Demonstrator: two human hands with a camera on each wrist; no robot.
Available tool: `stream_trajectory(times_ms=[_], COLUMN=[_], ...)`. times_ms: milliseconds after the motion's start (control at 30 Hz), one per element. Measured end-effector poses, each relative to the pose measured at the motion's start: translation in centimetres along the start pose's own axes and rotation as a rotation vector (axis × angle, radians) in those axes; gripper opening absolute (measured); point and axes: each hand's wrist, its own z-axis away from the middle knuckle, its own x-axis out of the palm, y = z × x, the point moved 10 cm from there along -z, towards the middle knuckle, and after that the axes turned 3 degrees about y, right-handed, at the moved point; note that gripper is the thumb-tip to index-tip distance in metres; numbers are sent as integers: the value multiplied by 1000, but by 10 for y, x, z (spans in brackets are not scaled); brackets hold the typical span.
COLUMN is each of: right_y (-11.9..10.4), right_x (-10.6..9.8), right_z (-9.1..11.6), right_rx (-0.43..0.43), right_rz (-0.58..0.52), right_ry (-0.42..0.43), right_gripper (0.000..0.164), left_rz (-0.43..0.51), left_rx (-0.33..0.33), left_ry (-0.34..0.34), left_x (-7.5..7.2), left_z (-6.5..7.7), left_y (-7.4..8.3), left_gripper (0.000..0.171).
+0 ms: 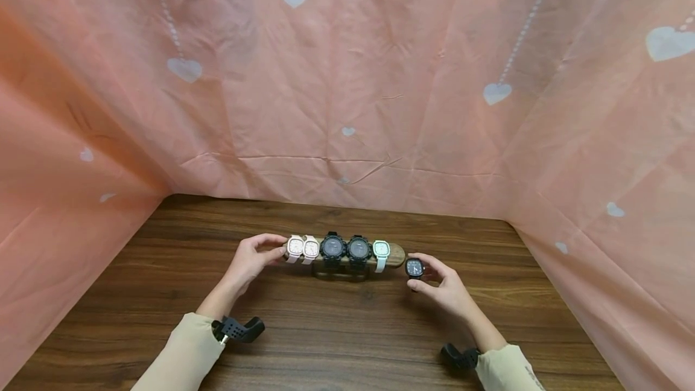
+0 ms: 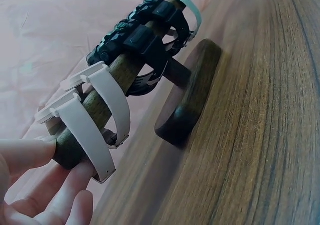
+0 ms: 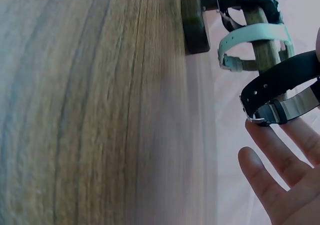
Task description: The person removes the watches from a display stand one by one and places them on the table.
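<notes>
A wooden watch stand (image 1: 399, 255) has a rounded bar raised on a base (image 2: 197, 95). With thumb and fingers, my left hand (image 1: 248, 262) grips the bar's left end. Two pale pinkish-white watches (image 1: 303, 247) hang beside those fingers, followed by two chunky black watches (image 1: 345, 248) and a mint-green watch (image 1: 382, 250). My right hand (image 1: 446, 288) holds a black square-faced watch (image 1: 414, 267) just off the bar's right end, dial facing up toward me. In the right wrist view, its buckled black strap (image 3: 270, 85) forms a loop that overlaps the bar's tip.
The stand is on a dark wood-grain table (image 1: 326, 330). Pink cloth (image 1: 347, 77) printed with white hearts hangs behind and along both sides. A black wrist-camera mount (image 1: 241, 329) is on the left wrist, another mount (image 1: 460, 356) on the right.
</notes>
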Motion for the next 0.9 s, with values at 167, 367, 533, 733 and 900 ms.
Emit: stream_trajectory(times_ms=[167, 367, 533, 733, 900], right_y=[-6, -18, -26, -35, -40], right_x=[4, 11, 18, 28, 39], right_z=[1, 3, 4, 4, 6], right_rx=[-9, -36, -61, -120, -142], right_rz=[-5, -5, -5, -28, -51], right_ry=[-21, -38, -56, -70, -95], right_gripper=[48, 48, 48, 48, 48], left_rz=[14, 59, 77, 118, 131], left_rx=[-28, -59, -75, -85, -85], left_ry=[-8, -26, -23, -17, -6], left_x=[-1, -1, 0, 1, 1], left_z=[0, 0, 0, -1, 0], left_y=[-3, -5, -7, -8, -8], left_gripper=[31, 35, 35, 35, 35])
